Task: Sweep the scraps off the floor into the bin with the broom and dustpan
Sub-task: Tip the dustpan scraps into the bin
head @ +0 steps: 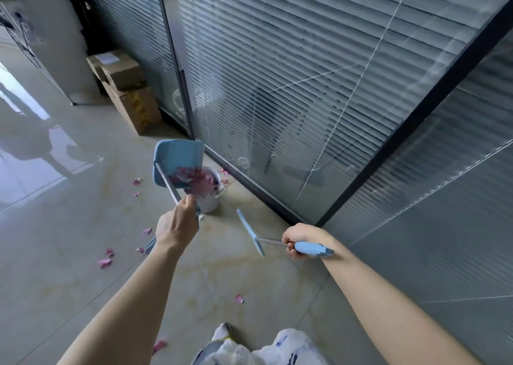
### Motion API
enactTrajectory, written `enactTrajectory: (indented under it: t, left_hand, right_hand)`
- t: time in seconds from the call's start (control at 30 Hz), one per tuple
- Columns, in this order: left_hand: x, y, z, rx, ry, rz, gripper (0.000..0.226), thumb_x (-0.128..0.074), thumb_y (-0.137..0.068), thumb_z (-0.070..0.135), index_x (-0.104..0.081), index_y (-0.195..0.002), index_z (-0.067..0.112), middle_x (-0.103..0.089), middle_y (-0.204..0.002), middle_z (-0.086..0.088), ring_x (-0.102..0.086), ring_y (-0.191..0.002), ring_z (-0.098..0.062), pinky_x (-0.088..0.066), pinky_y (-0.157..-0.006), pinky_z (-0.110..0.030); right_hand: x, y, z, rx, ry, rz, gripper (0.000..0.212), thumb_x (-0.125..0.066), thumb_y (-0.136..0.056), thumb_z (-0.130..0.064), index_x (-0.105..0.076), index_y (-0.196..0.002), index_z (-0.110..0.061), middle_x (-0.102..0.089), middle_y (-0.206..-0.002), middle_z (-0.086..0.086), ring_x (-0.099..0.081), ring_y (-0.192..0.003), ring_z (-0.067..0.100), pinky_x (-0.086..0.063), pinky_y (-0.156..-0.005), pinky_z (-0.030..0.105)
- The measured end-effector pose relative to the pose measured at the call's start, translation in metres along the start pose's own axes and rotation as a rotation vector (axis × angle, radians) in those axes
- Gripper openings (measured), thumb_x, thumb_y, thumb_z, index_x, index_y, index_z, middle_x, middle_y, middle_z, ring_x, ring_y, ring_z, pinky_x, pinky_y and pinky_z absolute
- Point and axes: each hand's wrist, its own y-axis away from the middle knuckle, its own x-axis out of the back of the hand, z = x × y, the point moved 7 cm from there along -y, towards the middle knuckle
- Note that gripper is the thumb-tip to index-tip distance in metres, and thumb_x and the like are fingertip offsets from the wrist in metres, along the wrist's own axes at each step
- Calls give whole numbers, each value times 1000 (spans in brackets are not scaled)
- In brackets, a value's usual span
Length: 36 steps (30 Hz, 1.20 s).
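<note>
My left hand (177,224) grips the metal handle of a light blue dustpan (177,160), which is tipped over a small white bin (212,198). Pink paper scraps (194,177) slide from the pan into the bin's mouth. My right hand (301,241) holds a small blue broom (254,232) by its blue grip, head raised off the floor, to the right of the bin. Several loose pink scraps (105,262) lie on the glossy tiles to the left of my arm, one scrap (238,298) between my arms, and another scrap (159,345) near my left elbow.
A glass partition with blinds (305,87) runs along the right, its dark base frame just behind the bin. Stacked cardboard boxes (130,92) stand at the back left by the wall. My foot (222,332) and clothing show at the bottom edge.
</note>
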Motion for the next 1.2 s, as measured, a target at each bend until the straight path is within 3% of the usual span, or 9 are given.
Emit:
enactTrajectory:
  t: [0.23,0.33,0.53,0.63,0.77,0.83,0.9,1.1,1.2]
  left_hand:
    - [-9,1,3,-88,-119,-37,20,-40,-94,8,-45,-114,7,-62,-113,-16,-67,-82,-41,-49,-61,-40]
    - [-8,3,1,-124,-167,-44,23,-41,-95,11,-44,-117,8,-61,-113,-14,-67,-81,-41,-46,-58,-39]
    - [-6,10,1,-196,-342,-63,35,-45,-94,10,-41,-129,8,-59,-118,-11,-69,-83,-38,-46,-58,-37]
    - [2,16,4,-243,-375,-11,39,-49,-92,7,-44,-130,6,-61,-113,-11,-70,-80,-37,-50,-58,-37]
    - [13,26,10,-323,-388,103,39,-77,-66,-1,-64,-102,1,-66,-79,-11,-65,-45,-33,-45,-36,-30]
    - [9,35,15,-395,-410,125,42,-87,-40,-3,-65,-75,3,-59,-57,-8,-53,-26,-27,-37,-24,-25]
    - [3,44,16,-425,-407,119,43,-87,-31,-4,-63,-66,4,-56,-50,-6,-48,-21,-25,-33,-23,-22]
    - [-5,60,17,-402,-399,114,45,-88,-31,-2,-67,-70,3,-59,-53,-6,-49,-22,-26,-31,-22,-21]
    - [-3,61,18,-324,-341,117,34,-85,-50,-2,-63,-76,0,-61,-59,-12,-54,-29,-34,-36,-27,-27]
  right_hand:
    - [4,3,1,-15,-1,3,28,-35,-94,-4,-44,-68,-6,-40,-28,0,-38,-28,9,-34,-28,11]
    - [3,2,-2,-21,17,-1,28,-34,-94,-4,-44,-68,-5,-40,-28,0,-37,-41,11,-34,-29,11]
    - [-4,7,-8,-23,54,3,30,-34,-95,-5,-43,-66,-6,-39,-28,0,-36,-44,10,-33,-28,11]
    - [-5,12,-10,1,58,4,30,-36,-94,-7,-44,-65,-6,-40,-28,0,-39,-30,9,-35,-28,12]
    - [-7,17,-9,17,56,-30,34,-35,-96,-10,-43,-63,-7,-41,-27,-1,-38,-19,9,-37,-28,12]
    - [-10,17,-6,24,51,-25,32,-36,-96,-10,-43,-65,-7,-41,-27,0,-38,-21,9,-36,-28,12]
    - [-13,18,-2,36,52,-9,29,-38,-95,-9,-44,-67,-6,-40,-27,0,-39,-26,10,-35,-28,11]
    - [-22,19,13,41,59,-7,27,-39,-93,-8,-44,-67,-6,-40,-28,0,-39,-38,10,-35,-30,11]
    - [-21,19,20,28,88,4,27,-40,-93,-8,-46,-67,-5,-44,-43,2,-40,-41,11,-36,-30,12]
